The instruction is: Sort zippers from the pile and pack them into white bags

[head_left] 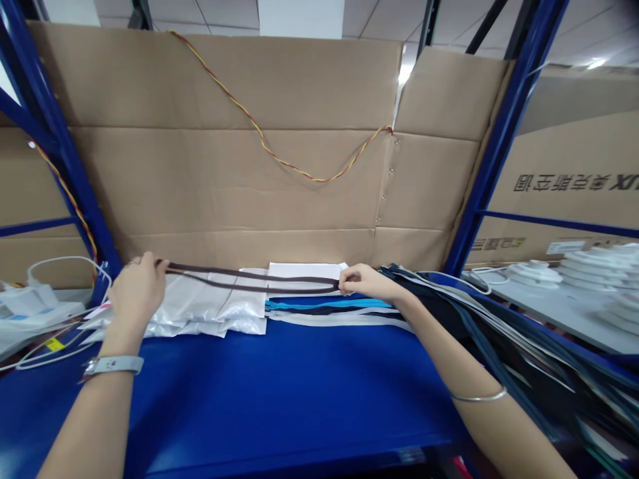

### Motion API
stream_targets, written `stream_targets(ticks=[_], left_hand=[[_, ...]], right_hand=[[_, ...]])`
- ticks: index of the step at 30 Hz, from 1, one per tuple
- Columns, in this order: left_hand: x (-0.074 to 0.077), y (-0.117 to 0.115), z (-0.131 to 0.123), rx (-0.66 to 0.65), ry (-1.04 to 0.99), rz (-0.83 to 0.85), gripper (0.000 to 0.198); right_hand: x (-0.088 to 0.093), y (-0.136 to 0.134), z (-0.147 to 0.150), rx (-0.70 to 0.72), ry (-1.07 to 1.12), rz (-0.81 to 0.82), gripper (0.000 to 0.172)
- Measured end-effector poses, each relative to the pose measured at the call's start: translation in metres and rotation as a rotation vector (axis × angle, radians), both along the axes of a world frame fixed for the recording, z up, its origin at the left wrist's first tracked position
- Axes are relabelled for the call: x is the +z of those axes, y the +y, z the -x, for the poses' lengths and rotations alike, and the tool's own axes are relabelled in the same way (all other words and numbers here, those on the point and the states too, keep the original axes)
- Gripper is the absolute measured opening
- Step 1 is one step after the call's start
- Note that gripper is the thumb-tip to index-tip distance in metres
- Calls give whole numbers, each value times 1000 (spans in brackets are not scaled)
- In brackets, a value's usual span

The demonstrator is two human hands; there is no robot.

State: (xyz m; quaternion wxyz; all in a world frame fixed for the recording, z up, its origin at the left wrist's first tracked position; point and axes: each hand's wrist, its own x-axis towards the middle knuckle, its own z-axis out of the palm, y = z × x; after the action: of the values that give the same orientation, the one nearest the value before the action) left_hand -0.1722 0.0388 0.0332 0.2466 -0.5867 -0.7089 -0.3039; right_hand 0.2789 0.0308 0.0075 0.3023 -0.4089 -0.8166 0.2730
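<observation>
You're in stockroom or small workshop, not home. Blue steel pallet racking (499, 133) stands at both sides, cardboard sheets (224, 86) lining its back. Printed carton (564, 186) at right edge. Blue steel shelf (279, 392) serves as your work surface, with long zipper strips (499, 332) heaped at right and plastic-bagged white goods (200, 306) at centre left. White moulded parts (594, 266) stacked far right. Ceiling tiles (200, 13) overhead, upper edge of frame.

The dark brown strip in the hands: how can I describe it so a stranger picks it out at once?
Above the blue shelf, find the left hand and right hand. The doubled dark brown strip stretches between them, lifted, while the bright blue strip lies flat below.
</observation>
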Motion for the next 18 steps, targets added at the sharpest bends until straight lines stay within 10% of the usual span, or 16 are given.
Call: stream_targets(ticks=[5, 10, 18], left_hand=[[1, -15, -74, -265, 110, -167, 41], [-29, -42, -158, -956, -18, 385, 34], [-58, -45, -174, -1135, 32, 383, 29]], right_hand=[[-4, -11, 26, 290, 119, 301, 31], [-10, -25, 56, 397, 219, 332, 27], [-19, -30, 67, 388, 274, 297, 23]])
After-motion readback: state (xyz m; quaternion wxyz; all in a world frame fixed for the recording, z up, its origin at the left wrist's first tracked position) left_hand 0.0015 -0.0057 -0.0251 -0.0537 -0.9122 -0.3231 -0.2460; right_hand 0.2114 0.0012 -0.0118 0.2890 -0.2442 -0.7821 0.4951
